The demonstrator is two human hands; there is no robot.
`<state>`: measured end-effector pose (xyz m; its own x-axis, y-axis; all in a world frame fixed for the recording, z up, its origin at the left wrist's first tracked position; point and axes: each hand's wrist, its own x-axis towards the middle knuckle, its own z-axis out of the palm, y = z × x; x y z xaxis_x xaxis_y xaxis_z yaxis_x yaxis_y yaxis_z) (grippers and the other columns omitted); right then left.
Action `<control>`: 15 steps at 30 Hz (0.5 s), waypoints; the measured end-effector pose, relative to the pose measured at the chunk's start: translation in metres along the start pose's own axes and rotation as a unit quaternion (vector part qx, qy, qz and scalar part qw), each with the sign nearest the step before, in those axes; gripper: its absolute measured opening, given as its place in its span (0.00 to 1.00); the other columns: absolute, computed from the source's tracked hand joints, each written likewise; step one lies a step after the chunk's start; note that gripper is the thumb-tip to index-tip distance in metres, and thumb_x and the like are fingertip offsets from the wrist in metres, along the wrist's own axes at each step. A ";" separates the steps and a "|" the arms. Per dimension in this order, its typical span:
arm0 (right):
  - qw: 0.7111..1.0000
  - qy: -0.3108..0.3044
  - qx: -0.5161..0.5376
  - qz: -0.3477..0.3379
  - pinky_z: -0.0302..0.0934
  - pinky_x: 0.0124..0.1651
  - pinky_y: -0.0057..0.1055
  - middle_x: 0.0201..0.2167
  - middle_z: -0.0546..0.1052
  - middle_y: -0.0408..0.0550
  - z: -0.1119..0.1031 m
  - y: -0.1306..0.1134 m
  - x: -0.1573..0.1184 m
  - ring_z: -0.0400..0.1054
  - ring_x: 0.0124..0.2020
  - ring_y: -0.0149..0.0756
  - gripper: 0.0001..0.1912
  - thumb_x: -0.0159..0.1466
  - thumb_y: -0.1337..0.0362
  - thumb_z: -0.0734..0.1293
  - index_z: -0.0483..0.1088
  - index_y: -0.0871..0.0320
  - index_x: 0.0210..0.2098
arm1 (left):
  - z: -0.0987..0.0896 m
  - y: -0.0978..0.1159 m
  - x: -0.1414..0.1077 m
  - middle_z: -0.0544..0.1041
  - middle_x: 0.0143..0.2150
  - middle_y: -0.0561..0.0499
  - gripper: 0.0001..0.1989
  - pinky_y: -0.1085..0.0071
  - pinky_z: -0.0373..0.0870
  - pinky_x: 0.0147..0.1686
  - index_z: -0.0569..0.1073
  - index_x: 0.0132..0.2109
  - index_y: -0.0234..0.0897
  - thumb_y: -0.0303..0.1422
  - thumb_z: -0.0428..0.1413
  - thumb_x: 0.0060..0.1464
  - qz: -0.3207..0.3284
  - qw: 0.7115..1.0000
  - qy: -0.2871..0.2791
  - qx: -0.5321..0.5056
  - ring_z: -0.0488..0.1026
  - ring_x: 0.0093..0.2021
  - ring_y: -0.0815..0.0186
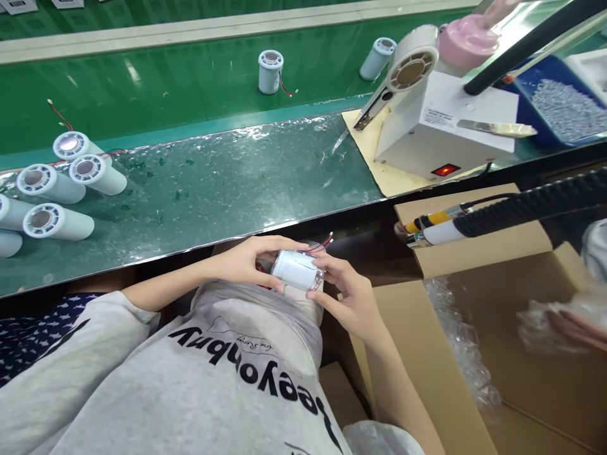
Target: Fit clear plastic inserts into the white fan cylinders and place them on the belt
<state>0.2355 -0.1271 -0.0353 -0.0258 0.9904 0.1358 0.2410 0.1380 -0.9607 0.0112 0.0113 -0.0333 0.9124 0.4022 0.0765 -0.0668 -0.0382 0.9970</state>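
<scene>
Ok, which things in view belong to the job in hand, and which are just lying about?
In the job: left hand, right hand, held pale-blue cylinder; probably the matching cylinders at left.
Apparently just lying about: white fan-like device, pink object.

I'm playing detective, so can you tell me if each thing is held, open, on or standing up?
Left hand: gripping one end of the cylinder
Right hand: gripping the other end
Cylinder: held on its side
Power switch: glowing red
Cardboard box: open, clear plastic inside
Blue bin: holding small pale pieces
White fan: can't tell if running
Back middle cylinder: standing upright
</scene>
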 end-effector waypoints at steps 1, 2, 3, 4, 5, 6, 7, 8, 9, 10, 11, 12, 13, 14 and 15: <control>1.000 -0.002 0.008 0.007 0.78 0.57 0.45 0.59 0.79 0.56 0.000 -0.001 0.000 0.77 0.59 0.50 0.21 0.64 0.58 0.78 0.73 0.52 0.54 | 0.000 0.001 0.000 0.72 0.70 0.41 0.38 0.58 0.75 0.62 0.73 0.67 0.49 0.36 0.73 0.50 0.011 1.000 -0.004 0.010 0.72 0.68 0.51; 1.000 -0.003 0.016 0.014 0.78 0.57 0.44 0.59 0.79 0.56 0.000 -0.002 -0.001 0.77 0.59 0.49 0.21 0.64 0.57 0.78 0.73 0.51 0.54 | 0.000 0.001 -0.001 0.73 0.70 0.41 0.38 0.57 0.74 0.62 0.73 0.68 0.49 0.36 0.73 0.50 0.017 1.000 -0.006 0.020 0.72 0.68 0.51; 0.999 -0.005 0.023 0.022 0.78 0.57 0.44 0.59 0.79 0.56 0.000 -0.002 -0.001 0.77 0.59 0.49 0.21 0.65 0.57 0.78 0.73 0.51 0.54 | 0.000 0.002 -0.001 0.73 0.70 0.40 0.38 0.56 0.74 0.63 0.73 0.68 0.49 0.36 0.73 0.51 0.020 0.999 -0.008 0.030 0.72 0.68 0.50; 0.999 -0.006 0.031 0.028 0.78 0.57 0.44 0.59 0.79 0.56 0.000 -0.003 -0.001 0.77 0.59 0.48 0.21 0.65 0.56 0.77 0.73 0.51 0.54 | -0.001 0.002 -0.002 0.73 0.70 0.40 0.38 0.56 0.74 0.63 0.72 0.68 0.49 0.37 0.73 0.51 0.022 0.999 -0.009 0.039 0.72 0.68 0.50; 0.999 -0.007 0.039 0.034 0.78 0.57 0.43 0.59 0.79 0.55 0.000 -0.003 -0.001 0.77 0.59 0.48 0.21 0.65 0.56 0.77 0.73 0.51 0.54 | -0.001 0.002 -0.002 0.73 0.70 0.40 0.39 0.56 0.74 0.62 0.72 0.69 0.49 0.37 0.73 0.51 0.024 0.999 -0.011 0.047 0.72 0.68 0.50; 0.998 -0.007 0.048 0.039 0.78 0.57 0.43 0.59 0.79 0.54 0.000 -0.004 -0.001 0.77 0.58 0.47 0.21 0.65 0.56 0.78 0.73 0.50 0.54 | -0.001 0.002 -0.002 0.72 0.70 0.40 0.39 0.56 0.75 0.62 0.71 0.69 0.49 0.37 0.72 0.51 0.028 0.998 -0.012 0.052 0.72 0.68 0.50; 0.997 -0.007 0.057 0.044 0.78 0.56 0.42 0.58 0.80 0.54 0.000 -0.004 -0.001 0.78 0.58 0.47 0.21 0.64 0.57 0.78 0.73 0.50 0.54 | -0.001 0.002 -0.003 0.72 0.70 0.40 0.39 0.57 0.75 0.62 0.71 0.69 0.49 0.37 0.72 0.52 0.031 0.998 -0.014 0.056 0.72 0.68 0.50; 0.996 -0.007 0.068 0.049 0.78 0.56 0.41 0.57 0.80 0.53 0.000 -0.005 -0.001 0.78 0.57 0.46 0.21 0.64 0.57 0.78 0.73 0.49 0.54 | -0.001 0.003 -0.003 0.72 0.70 0.40 0.39 0.57 0.75 0.62 0.70 0.69 0.49 0.37 0.72 0.52 0.034 0.998 -0.016 0.057 0.72 0.68 0.50; 0.995 -0.005 0.078 0.056 0.78 0.55 0.40 0.56 0.80 0.51 0.000 -0.005 -0.001 0.79 0.56 0.45 0.21 0.64 0.56 0.78 0.73 0.48 0.54 | -0.001 0.003 -0.003 0.72 0.71 0.40 0.39 0.57 0.75 0.61 0.70 0.70 0.49 0.36 0.72 0.52 0.035 0.998 -0.017 0.057 0.72 0.68 0.50; 0.994 -0.004 0.087 0.064 0.78 0.54 0.39 0.56 0.81 0.50 0.000 -0.006 -0.001 0.79 0.55 0.44 0.21 0.64 0.56 0.78 0.73 0.48 0.54 | -0.001 0.003 -0.003 0.72 0.71 0.40 0.39 0.58 0.75 0.61 0.70 0.70 0.49 0.36 0.71 0.53 0.034 0.998 -0.018 0.056 0.72 0.68 0.51; 0.993 -0.004 0.095 0.073 0.78 0.53 0.37 0.55 0.81 0.49 0.000 -0.006 -0.001 0.80 0.53 0.42 0.21 0.64 0.56 0.78 0.73 0.47 0.54 | -0.001 0.003 -0.003 0.71 0.71 0.40 0.39 0.58 0.76 0.61 0.70 0.70 0.49 0.36 0.71 0.53 0.032 0.998 -0.019 0.055 0.73 0.68 0.51; 0.991 -0.002 0.101 0.082 0.78 0.52 0.36 0.54 0.81 0.48 0.000 -0.007 -0.001 0.80 0.51 0.41 0.21 0.64 0.55 0.78 0.74 0.47 0.54 | -0.001 0.004 -0.003 0.71 0.71 0.40 0.38 0.58 0.76 0.60 0.70 0.70 0.49 0.35 0.71 0.53 0.029 0.998 -0.020 0.054 0.73 0.67 0.51; 0.990 -0.001 0.108 0.091 0.78 0.51 0.35 0.53 0.81 0.48 0.000 -0.007 -0.001 0.80 0.49 0.39 0.21 0.64 0.54 0.78 0.74 0.47 0.53 | 0.000 0.004 -0.003 0.71 0.71 0.40 0.38 0.58 0.76 0.60 0.70 0.70 0.49 0.35 0.71 0.54 0.028 0.998 -0.021 0.052 0.73 0.67 0.51; 0.988 -0.001 0.114 0.100 0.78 0.50 0.34 0.52 0.81 0.48 0.000 -0.007 -0.001 0.80 0.48 0.38 0.21 0.63 0.53 0.78 0.74 0.47 0.53 | 0.000 0.004 -0.003 0.71 0.71 0.40 0.38 0.59 0.77 0.59 0.70 0.70 0.50 0.34 0.70 0.54 0.027 0.998 -0.022 0.051 0.73 0.67 0.51; 0.987 0.000 0.122 0.108 0.78 0.48 0.33 0.51 0.81 0.47 0.000 -0.008 -0.001 0.80 0.46 0.38 0.21 0.63 0.51 0.78 0.74 0.47 0.53 | 0.000 0.005 -0.004 0.71 0.71 0.40 0.38 0.60 0.77 0.58 0.70 0.70 0.50 0.34 0.70 0.54 0.026 0.998 -0.023 0.049 0.73 0.67 0.51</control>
<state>0.2335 -0.1288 -0.0279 -0.0003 0.9969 -0.0788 0.0011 -0.0788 -0.9969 0.0076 0.0097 -0.0290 0.9264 0.3551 0.1254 -0.0765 -0.1487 0.9859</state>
